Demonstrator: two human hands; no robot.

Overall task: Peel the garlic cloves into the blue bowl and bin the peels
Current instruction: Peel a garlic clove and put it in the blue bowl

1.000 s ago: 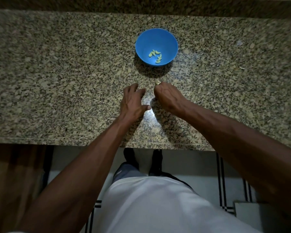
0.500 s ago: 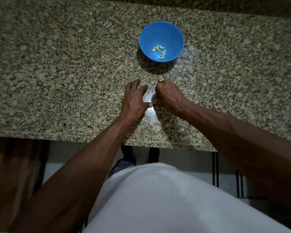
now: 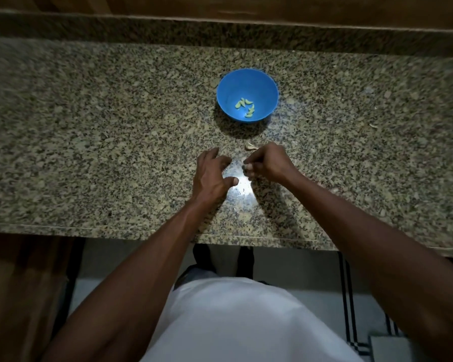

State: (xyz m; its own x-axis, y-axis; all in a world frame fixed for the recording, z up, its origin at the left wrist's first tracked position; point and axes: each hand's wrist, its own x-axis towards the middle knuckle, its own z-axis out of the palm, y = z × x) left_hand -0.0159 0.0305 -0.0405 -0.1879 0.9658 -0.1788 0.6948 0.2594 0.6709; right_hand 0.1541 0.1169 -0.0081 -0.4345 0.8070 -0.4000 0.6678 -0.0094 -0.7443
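A blue bowl (image 3: 247,95) stands on the granite counter (image 3: 115,152) and holds several peeled garlic cloves (image 3: 245,107). One pale garlic piece (image 3: 250,146) lies on the counter just beyond my right hand (image 3: 268,163). My right hand is curled, its fingertips pinched together; something small may sit in the pinch, too small to make out. My left hand (image 3: 211,173) rests on the counter beside it, fingers spread and relaxed, holding nothing.
A small peel scrap (image 3: 373,125) lies on the counter to the right. The counter's front edge (image 3: 141,231) runs below my wrists. A raised granite backsplash (image 3: 220,32) bounds the far side. No bin is in view.
My right hand has lifted slightly and turned, so the pale garlic piece beyond it now shows fully. The left hand has stayed in place. The camera view shifted.
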